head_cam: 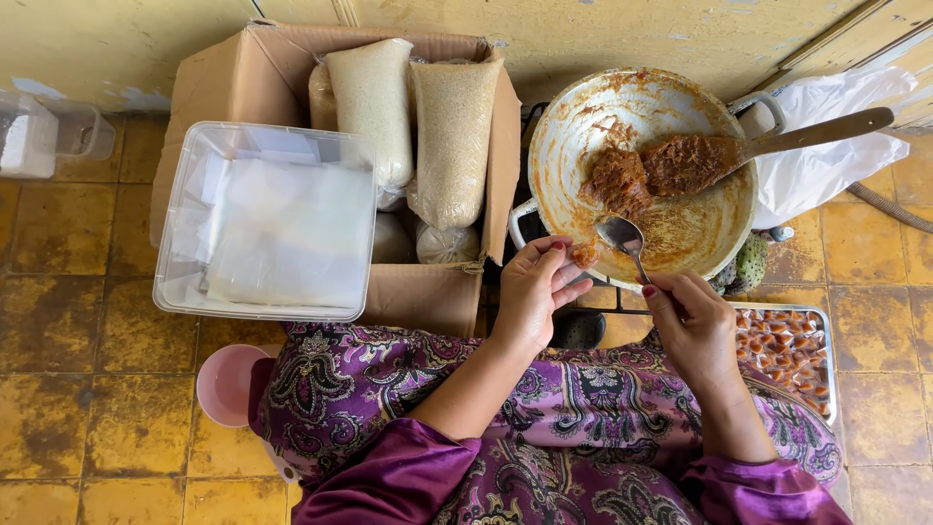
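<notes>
My right hand holds a metal spoon by its handle, the bowl pointing up at the near rim of a wide pan. My left hand pinches a small lump of brown paste at its fingertips, right beside the spoon's bowl. In the pan lies a mound of the same brown paste, with a wooden spatula resting on it, its handle pointing right.
A cardboard box holding bags of grain stands to the left, with a clear plastic container of plastic sheets across its front. A metal tray of wrapped pieces sits at the right. A pink bowl lies by my knee.
</notes>
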